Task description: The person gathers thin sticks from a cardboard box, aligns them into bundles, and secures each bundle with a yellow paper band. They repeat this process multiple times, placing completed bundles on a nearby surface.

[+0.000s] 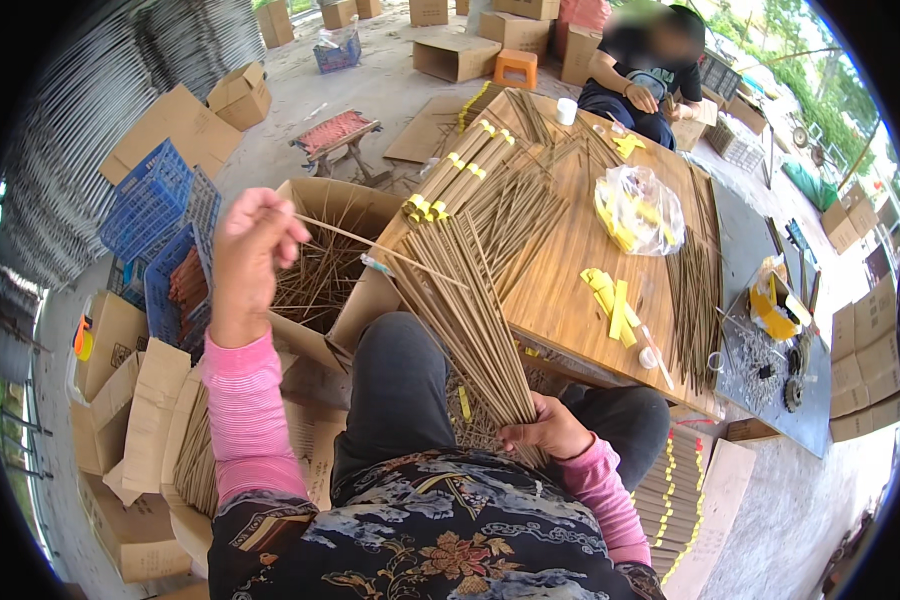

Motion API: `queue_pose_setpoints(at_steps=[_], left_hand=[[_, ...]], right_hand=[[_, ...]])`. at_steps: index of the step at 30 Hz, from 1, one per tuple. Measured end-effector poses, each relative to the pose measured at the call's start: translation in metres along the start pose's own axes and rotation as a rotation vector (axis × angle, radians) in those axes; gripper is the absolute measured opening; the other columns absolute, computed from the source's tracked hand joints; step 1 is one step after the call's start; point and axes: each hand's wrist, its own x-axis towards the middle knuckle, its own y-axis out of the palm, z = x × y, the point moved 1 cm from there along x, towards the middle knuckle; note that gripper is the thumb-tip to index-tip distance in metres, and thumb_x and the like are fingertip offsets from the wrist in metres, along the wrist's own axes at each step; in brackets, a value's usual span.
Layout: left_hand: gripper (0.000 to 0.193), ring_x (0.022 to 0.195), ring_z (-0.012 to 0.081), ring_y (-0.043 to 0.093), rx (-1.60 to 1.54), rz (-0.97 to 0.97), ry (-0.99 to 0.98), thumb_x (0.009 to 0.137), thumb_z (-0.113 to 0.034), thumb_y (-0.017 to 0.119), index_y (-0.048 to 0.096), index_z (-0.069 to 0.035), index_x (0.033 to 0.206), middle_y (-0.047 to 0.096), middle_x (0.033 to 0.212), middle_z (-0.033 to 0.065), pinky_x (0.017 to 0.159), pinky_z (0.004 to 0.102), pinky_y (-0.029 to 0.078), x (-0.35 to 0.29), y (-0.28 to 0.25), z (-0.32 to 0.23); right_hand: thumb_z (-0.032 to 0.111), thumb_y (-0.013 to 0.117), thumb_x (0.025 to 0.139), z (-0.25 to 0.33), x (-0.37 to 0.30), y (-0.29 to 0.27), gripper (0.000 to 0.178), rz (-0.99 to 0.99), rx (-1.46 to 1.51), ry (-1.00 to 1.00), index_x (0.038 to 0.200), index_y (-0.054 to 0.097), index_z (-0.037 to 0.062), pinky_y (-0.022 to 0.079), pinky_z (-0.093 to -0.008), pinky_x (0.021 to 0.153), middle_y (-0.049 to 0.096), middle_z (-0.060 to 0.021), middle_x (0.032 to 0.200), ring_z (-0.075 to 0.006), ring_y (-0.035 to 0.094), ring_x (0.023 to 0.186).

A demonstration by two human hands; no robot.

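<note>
Bundle of sticks (480, 340): long, thin, brown; held slantwise between the person's knees, upper ends spread beside the edge of the table (550, 300).
Right hand (550, 428): closed around the lower part of the bundle of sticks, thumb across the front.
Left hand (250, 245): raised; fingers and thumb pinch one end of a single stick (380, 249). The far end passes over the upper part of the bundle; contact between the two cannot be told.
Tabletop: banded bundles (460, 170) with yellow wraps, loose yellow strips (610, 305), a clear bag (640, 210) containing more yellow pieces, and a white roll (567, 110).
Stick carton (365, 300): brown, beside the table, loose sticks standing and leaning inside.
Printing on cartons: dark marks on the left carton (130, 345); rows of small print on the stacked cartons (865, 350) at far right.
Printing on cardboard: faint lines on the flat cardboard sheet (715, 510), lower right.
Printing on clothing: pale lettering on the dark shirt of the co-worker (645, 97), seated beyond the table; a lettered patch (270, 535) on the person's left sleeve.
</note>
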Motion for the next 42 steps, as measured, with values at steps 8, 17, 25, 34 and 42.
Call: queue_pose_setpoints(at_steps=[8, 17, 25, 34, 42], left_hand=[[0.057, 0.060, 0.0106, 0.052, 0.189, -0.466, 0.020, 0.086, -0.023, 0.056, 0.027, 0.004, 0.127, 0.058, 0.083, 0.0108, 0.053, 0.0221, 0.042, 0.011, -0.072, 0.038], [0.051, 0.106, 0.0205, 0.051, -0.736, 0.676, -0.614, 0.084, -0.027, 0.058, 0.040, -0.001, 0.124, 0.051, 0.117, 0.0114, 0.091, 0.0365, 0.041, -0.097, 0.089, 0.124], [0.027, 0.089, 0.0136, 0.057, -0.705, 0.432, -0.572, 0.082, -0.007, 0.059, 0.051, -0.004, 0.108, 0.058, 0.098, 0.0037, 0.080, 0.0285, 0.048, -0.095, 0.122, 0.115], [0.025, 0.088, 0.0155, 0.056, -0.701, 0.370, -0.549, 0.081, 0.000, 0.052, 0.051, -0.001, 0.106, 0.058, 0.099, 0.0058, 0.080, 0.0306, 0.047, -0.099, 0.119, 0.122], [0.025, 0.089, 0.0171, 0.057, -0.727, 0.347, -0.590, 0.080, 0.002, 0.048, 0.052, 0.001, 0.104, 0.058, 0.099, 0.0078, 0.083, 0.0310, 0.046, -0.100, 0.117, 0.123]], right_hand=[[-0.005, 0.062, 0.076, 0.001, 0.006, 0.000, 0.027, -0.033, 0.199, 0.017, 0.101, 0.052, 0.0006, 0.050, -0.0263, 0.062, 0.061, -0.0074, 0.079, -0.0153, 0.059, 0.065], [-0.002, 0.060, 0.079, 0.015, 0.017, 0.019, 0.024, 0.015, 0.228, -0.006, 0.100, 0.051, 0.0023, 0.050, -0.0263, 0.063, 0.060, -0.0058, 0.080, -0.0139, 0.058, 0.066], [-0.001, 0.060, 0.080, 0.008, 0.014, 0.018, 0.021, 0.005, 0.207, -0.011, 0.099, 0.051, 0.0010, 0.050, -0.0255, 0.065, 0.059, -0.0056, 0.081, -0.0133, 0.058, 0.069], [0.023, 0.049, 0.091, 0.005, 0.014, 0.015, 0.029, 0.075, 0.210, -0.016, 0.107, 0.044, 0.0003, 0.050, -0.0273, 0.068, 0.058, -0.0080, 0.087, -0.0148, 0.059, 0.072], [0.026, 0.039, 0.094, 0.003, 0.011, 0.012, 0.032, 0.079, 0.317, 0.008, 0.114, 0.042, 0.0005, 0.052, -0.0311, 0.071, 0.059, -0.0141, 0.093, -0.0195, 0.061, 0.077]])
